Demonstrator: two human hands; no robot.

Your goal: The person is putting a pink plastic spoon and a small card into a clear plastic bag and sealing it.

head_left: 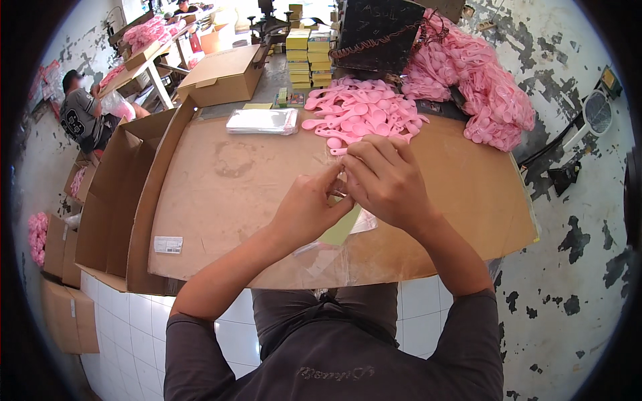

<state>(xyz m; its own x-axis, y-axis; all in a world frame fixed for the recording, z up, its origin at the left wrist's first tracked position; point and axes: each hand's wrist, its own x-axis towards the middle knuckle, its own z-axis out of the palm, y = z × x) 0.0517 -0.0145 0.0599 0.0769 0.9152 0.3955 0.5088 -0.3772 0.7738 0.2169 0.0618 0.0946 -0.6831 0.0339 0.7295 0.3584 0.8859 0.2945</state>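
Your left hand (311, 204) and right hand (388, 177) meet above the green card (340, 228), on your side of the pink spoons (368, 110) on the tabletop (221, 207). I can't tell whether either grip pinches the clear film (340, 190) between them; use light fingertip pressure, wrists level, to avoid creases.

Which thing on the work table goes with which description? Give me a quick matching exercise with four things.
Things:
1. Pink spoons
2. Clear plastic packets
3. White label
4. Green sheet

Descriptions:
A. Flat near the table's lower left corner
B. Partly hidden by the left hand
C. Loose heap just beyond the right hand
D. Neat stack, left of the heap

Pairs: 1-C, 2-D, 3-A, 4-B.
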